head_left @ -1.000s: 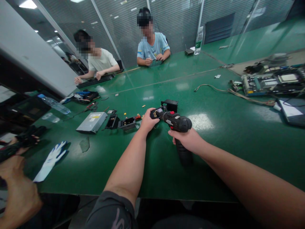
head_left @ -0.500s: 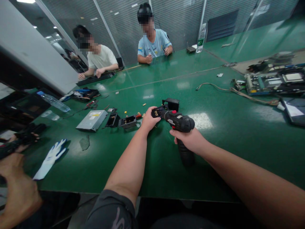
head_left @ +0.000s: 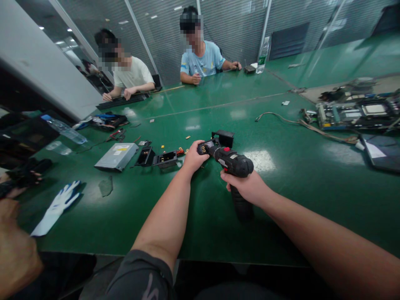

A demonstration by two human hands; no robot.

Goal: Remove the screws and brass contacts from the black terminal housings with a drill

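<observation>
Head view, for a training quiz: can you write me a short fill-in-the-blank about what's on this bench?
The right hand grips the cordless drill with its handle pointing ____.
The left hand holds the drill's ____ end.
The glove lies on a ____ table.

Missing words: down; front; green.

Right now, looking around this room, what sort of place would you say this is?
It looks like an electronics teardown or repair workshop. A long green workbench holds a bare computer motherboard and a silver optical drive, and a black cordless drill is in hand.
</observation>
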